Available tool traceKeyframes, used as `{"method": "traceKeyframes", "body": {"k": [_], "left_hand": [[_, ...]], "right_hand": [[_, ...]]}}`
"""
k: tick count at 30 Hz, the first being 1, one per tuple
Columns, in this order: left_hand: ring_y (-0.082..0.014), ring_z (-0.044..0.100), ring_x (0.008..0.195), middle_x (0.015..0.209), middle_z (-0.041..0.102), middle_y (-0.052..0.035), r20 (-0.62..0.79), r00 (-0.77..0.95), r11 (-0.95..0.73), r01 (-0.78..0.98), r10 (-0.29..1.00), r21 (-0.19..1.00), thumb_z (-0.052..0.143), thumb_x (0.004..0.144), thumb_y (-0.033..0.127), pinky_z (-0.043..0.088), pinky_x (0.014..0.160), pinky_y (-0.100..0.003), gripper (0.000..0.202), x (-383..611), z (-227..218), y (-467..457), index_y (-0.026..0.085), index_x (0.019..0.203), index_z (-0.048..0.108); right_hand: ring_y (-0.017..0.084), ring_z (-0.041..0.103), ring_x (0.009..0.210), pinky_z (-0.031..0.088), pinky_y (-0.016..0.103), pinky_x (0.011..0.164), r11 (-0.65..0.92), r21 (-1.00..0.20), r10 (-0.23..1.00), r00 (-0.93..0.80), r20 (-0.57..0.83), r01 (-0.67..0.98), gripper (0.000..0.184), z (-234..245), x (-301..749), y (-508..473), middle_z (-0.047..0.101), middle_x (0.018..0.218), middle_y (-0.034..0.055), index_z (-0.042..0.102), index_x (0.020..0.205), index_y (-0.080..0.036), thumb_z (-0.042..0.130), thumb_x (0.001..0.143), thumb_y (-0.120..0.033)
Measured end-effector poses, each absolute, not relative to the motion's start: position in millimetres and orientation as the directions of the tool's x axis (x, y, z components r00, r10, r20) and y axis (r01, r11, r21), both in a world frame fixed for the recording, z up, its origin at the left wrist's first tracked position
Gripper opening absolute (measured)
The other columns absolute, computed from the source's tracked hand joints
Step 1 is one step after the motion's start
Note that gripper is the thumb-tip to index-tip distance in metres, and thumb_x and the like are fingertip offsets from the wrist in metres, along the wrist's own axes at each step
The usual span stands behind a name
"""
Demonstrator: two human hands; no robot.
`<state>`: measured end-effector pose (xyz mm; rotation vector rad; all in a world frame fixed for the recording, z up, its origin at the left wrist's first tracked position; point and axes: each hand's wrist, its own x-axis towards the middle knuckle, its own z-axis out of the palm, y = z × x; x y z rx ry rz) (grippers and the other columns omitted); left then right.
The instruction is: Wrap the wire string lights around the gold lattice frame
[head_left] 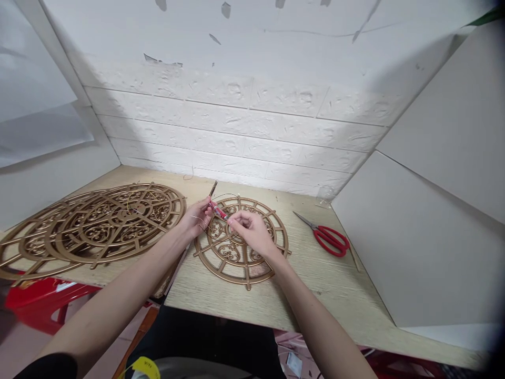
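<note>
A round gold openwork ornament [236, 252] lies flat on the wooden table [315, 284] in front of me. Above its far side my left hand [197, 217] is closed on a thin red-handled tool [218, 209] whose dark tip points away toward the wall. My right hand [250, 230] hovers over the ornament's middle, fingers pinched next to the tool's near end; a fine wire curls around there, too thin to follow.
Several larger gold openwork discs [94, 223] overlap on the table's left side. Red-handled scissors [329, 238] lie to the right. White panels [426, 226] wall in the right side; a white brick-pattern wall stands behind. A red stool [39, 300] sits below left.
</note>
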<state>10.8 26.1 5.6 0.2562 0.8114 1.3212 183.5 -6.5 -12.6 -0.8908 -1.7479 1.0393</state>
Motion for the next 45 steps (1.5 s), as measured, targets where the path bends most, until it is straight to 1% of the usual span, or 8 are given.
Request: {"method": "traceKeyframes", "body": {"k": [9,12,15,20,26,36,43,45], "left_hand": [[-0.0007,0.047,0.038,0.059,0.06,-0.0037,-0.334,-0.065,0.197,-0.697,0.94,0.689,0.047,0.092,0.004,0.037,0.036,-0.006,0.025,15.8,9.0,21.0,0.007,0.069,0.055],[-0.0004,0.047,0.038,0.059,0.06,-0.0043,-0.289,-0.073,0.168,-0.669,0.955,0.724,0.047,0.092,0.003,0.038,0.037,-0.006,0.025,16.1,5.6,21.9,0.006,0.069,0.056],[-0.0007,0.048,0.039,0.06,0.061,-0.0049,-0.251,-0.084,0.136,-0.656,0.964,0.743,0.049,0.091,0.003,0.039,0.039,-0.007,0.024,15.5,0.3,24.1,0.006,0.068,0.057],[-0.0007,0.048,0.038,0.058,0.061,-0.0052,-0.231,-0.079,0.127,-0.643,0.97,0.755,0.049,0.09,0.002,0.04,0.039,-0.007,0.024,14.5,-3.4,25.4,0.005,0.069,0.059],[-0.0012,0.047,0.037,0.058,0.061,-0.0057,-0.216,-0.087,0.112,-0.639,0.973,0.761,0.049,0.09,0.001,0.039,0.038,-0.007,0.025,15.0,0.2,22.9,0.005,0.068,0.059],[-0.0012,0.047,0.038,0.055,0.061,-0.0033,-0.203,-0.138,0.073,-0.628,0.969,0.775,0.051,0.089,0.001,0.04,0.04,-0.007,0.024,18.0,-4.3,23.1,0.007,0.066,0.057],[-0.0016,0.047,0.037,0.056,0.06,-0.0039,-0.227,-0.149,0.083,-0.635,0.962,0.768,0.052,0.088,0.002,0.04,0.039,-0.008,0.024,19.2,-0.3,21.0,0.007,0.066,0.058],[-0.0014,0.047,0.037,0.056,0.06,-0.0041,-0.251,-0.132,0.109,-0.647,0.959,0.754,0.051,0.089,0.002,0.04,0.038,-0.007,0.025,18.1,3.5,20.3,0.007,0.066,0.059]], "right_hand": [[0.014,0.054,0.06,0.038,0.025,0.057,0.475,-0.821,0.872,-0.297,0.39,0.317,0.018,-7.4,182.5,-12.5,0.062,0.066,-0.0002,0.065,0.075,-0.019,0.059,0.086,-0.031],[0.014,0.056,0.063,0.041,0.025,0.059,0.489,-0.805,0.87,-0.262,0.418,0.338,0.012,-6.9,182.6,-13.5,0.064,0.072,-0.0001,0.067,0.088,-0.018,0.058,0.085,-0.027],[0.014,0.058,0.064,0.042,0.025,0.06,0.504,-0.797,0.862,-0.257,0.437,0.334,0.02,-7.5,182.7,-13.4,0.068,0.079,0.0006,0.067,0.102,-0.019,0.055,0.086,-0.022],[0.018,0.065,0.077,0.047,0.029,0.071,0.525,-0.807,0.845,-0.277,0.457,0.271,0.019,-11.5,182.6,-12.1,0.072,0.084,0.0027,0.072,0.096,-0.019,0.057,0.084,-0.018],[0.018,0.066,0.076,0.047,0.03,0.074,0.523,-0.797,0.847,-0.288,0.447,0.302,0.017,-13.3,181.3,-14.1,0.074,0.086,0.0024,0.072,0.093,-0.019,0.059,0.084,-0.014],[0.02,0.063,0.077,0.046,0.033,0.077,0.641,-0.528,0.749,-0.301,0.591,0.558,0.015,-16.5,178.9,-19.7,0.073,0.084,0.0038,0.068,0.091,-0.02,0.056,0.088,-0.012],[0.021,0.065,0.082,0.048,0.034,0.077,0.621,-0.592,0.773,-0.276,0.572,0.514,0.016,-18.2,174.7,-21.0,0.073,0.089,0.0054,0.069,0.093,-0.019,0.056,0.087,-0.013],[0.02,0.065,0.083,0.049,0.034,0.077,0.61,-0.655,0.791,-0.297,0.535,0.445,0.015,-10.3,178.6,-19.2,0.073,0.09,0.0058,0.07,0.095,-0.019,0.058,0.087,-0.016]]}}
